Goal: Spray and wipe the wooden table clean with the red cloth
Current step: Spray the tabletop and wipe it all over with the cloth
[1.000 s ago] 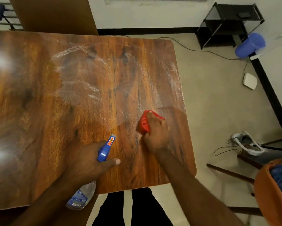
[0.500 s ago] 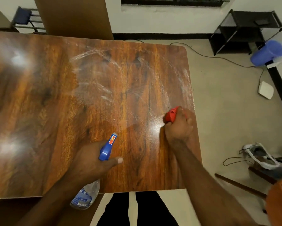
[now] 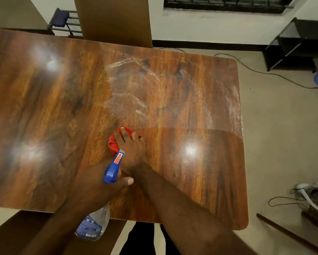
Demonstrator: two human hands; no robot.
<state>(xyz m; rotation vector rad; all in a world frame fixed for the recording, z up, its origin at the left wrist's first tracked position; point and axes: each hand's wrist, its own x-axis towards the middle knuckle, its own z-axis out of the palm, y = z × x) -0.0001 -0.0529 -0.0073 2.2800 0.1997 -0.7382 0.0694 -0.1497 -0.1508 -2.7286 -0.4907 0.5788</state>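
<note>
I'm seeing a black rack [image 3: 285, 52] at the far right corner of the floor [image 3: 276, 144], dark cable [image 3: 261, 72] trailing just before it.

I read this as a home room — wooden table [image 3: 173, 107], black shelf rack [image 3: 287, 52] by the wall [image 3: 209, 28], loose cable [image 3: 255, 71] on the floor [image 3: 283, 126], barred window [image 3: 228, 4].
</note>
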